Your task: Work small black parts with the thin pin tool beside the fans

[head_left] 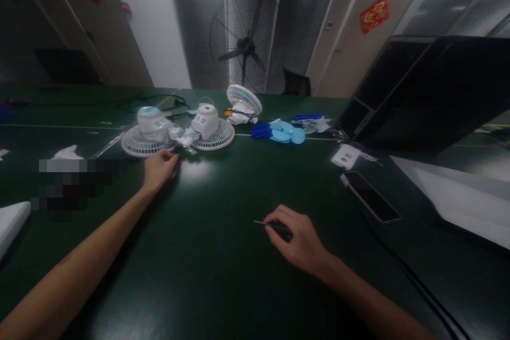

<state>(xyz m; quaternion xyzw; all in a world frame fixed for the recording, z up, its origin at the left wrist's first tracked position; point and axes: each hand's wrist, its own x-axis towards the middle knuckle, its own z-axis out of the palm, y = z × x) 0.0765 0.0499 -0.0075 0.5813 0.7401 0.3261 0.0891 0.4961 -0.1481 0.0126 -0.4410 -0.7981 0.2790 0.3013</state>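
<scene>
My right hand (300,239) rests on the dark green table (215,255) with its fingers closed round the black handle of a small screwdriver (274,227), whose thin shaft points left. My left hand (158,167) reaches forward to the front edge of a white fan grille (140,144). Its fingers are curled, and I cannot make out whether anything is between them. On that grille stands a white motor housing with a light blue top (150,119). A second white fan housing on its grille (207,126) lies just to the right.
A third small fan (244,102) stands further back. Blue fan blades (279,131) lie right of it. A phone (370,196), a white charger (346,156) and a black cable lie at right, before a large dark laptop (422,90). A big black floor fan (244,37) stands behind.
</scene>
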